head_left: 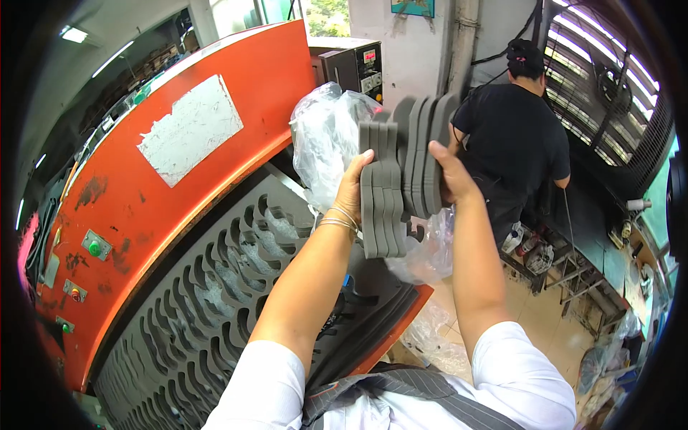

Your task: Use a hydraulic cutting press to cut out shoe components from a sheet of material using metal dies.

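Observation:
Two upright stacks of dark grey foam sole pieces are held up side by side before me. My left hand (351, 185) grips the left stack (383, 204), its thumb on the near edge and its other fingers hidden. My right hand (453, 175) is closed round the right stack (421, 161), pressing it from the right side. The stacks meet or nearly meet in the middle. Below my left forearm lies a dark grey foam sheet (175, 326) with many curved cut-outs and thin strips left between them.
An orange machine (269, 93) with push buttons arches over the sheet on the left. A clear plastic bag (326, 132) hangs behind my left hand. At the right, a person in black (509, 136) stands facing away at a dark workbench (595, 215). Plastic bags lie on the tiled floor (559, 326).

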Motion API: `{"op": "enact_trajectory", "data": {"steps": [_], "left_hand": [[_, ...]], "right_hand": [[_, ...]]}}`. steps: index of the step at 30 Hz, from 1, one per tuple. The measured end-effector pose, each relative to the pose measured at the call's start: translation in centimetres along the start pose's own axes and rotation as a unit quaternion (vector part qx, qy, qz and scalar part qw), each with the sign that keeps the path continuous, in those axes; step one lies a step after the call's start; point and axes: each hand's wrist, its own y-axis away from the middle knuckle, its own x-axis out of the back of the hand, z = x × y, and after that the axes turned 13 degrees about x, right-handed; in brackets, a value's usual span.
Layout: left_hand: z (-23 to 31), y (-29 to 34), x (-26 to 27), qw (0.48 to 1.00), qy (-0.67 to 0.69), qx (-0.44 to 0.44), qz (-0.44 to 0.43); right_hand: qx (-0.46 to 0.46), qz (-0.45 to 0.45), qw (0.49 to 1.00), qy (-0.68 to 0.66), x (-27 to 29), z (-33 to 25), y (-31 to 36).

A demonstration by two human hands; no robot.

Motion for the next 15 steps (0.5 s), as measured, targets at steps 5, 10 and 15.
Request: {"op": "enact_trajectory", "data": {"steps": [5,10,15], "left_hand": [[-2.4,-4.9,7.7,0.954,-0.1,0.016,0.281],[-3.6,-4.9,13.0,0.793,-0.298,-0.055,0.529],[-4.9,-5.7,10.6,0.757,-0.36,0.033,0.545]], "right_hand": [[-0.234,0.048,0.967,-0.084,3.3,11.5,-2.7],[-0.299,0.047,0.942,-0.147,4.7,22.0,-3.6],[-0.336,0.11,0.925,0.138,23.1,31.9,-2.0]]}}
